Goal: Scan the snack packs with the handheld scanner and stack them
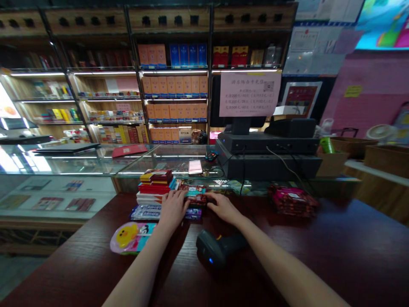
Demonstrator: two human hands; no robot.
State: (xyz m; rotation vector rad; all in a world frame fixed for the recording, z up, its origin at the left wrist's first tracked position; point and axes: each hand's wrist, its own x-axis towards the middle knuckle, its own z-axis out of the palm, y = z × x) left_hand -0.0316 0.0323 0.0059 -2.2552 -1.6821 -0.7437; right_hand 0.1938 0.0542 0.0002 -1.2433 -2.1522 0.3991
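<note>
On the dark wooden counter, my left hand (pixel 173 208) rests at the left side of a stack of brown and teal snack packets (pixel 195 194), its fingers closed on the edge. My right hand (pixel 223 207) touches the stack's right end with fingers and thumb apart. Left of the stack is a pile of red, yellow and white boxes (pixel 155 185). Purple-blue bars (pixel 145 212) lie beneath my left hand, partly hidden by it. A yellow duck package (pixel 131 236) lies by my left forearm. Between my forearms sits a black barcode scanner (pixel 212 247) with a blue light.
Red-brown packets (pixel 292 200) are piled at the right. A register and monitor (pixel 241 123), bearing a pink sign (pixel 249 94), stand behind the counter (pixel 345 247). Further left is a glass display case (pixel 64 181). Stocked shelves (pixel 175 72) line the back wall.
</note>
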